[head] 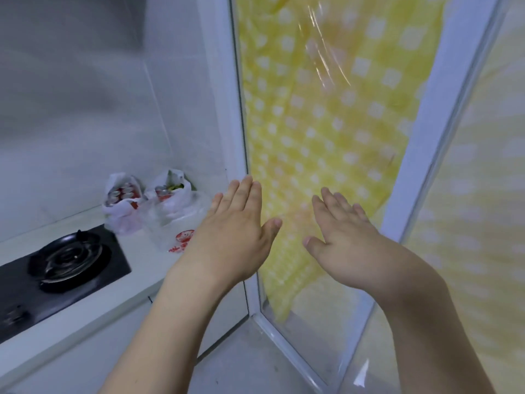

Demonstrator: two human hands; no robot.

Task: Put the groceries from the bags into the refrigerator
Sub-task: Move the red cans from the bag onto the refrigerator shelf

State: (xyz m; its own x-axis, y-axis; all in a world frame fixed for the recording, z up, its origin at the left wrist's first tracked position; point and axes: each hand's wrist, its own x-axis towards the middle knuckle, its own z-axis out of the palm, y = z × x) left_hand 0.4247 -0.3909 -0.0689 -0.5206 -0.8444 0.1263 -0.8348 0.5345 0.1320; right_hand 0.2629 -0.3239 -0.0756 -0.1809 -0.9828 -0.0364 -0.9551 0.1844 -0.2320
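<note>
Two white plastic bags stand on the white counter by the tiled wall. The left bag [122,200] shows red cans, the right bag [170,191] shows cans and something green. A clear bag with red print [177,228] lies in front of them. My left hand [237,228] is held out flat, fingers straight, just right of the bags and holding nothing. My right hand [343,234] is spread flat in front of a glass door [426,155] with a yellow dotted curtain [326,123] behind it. No refrigerator is in view.
A black gas stove [62,265] sits in the counter [136,282] at the left. The white door frame [227,109] rises between counter and glass. Grey floor [241,365] lies below. The frame is motion-blurred.
</note>
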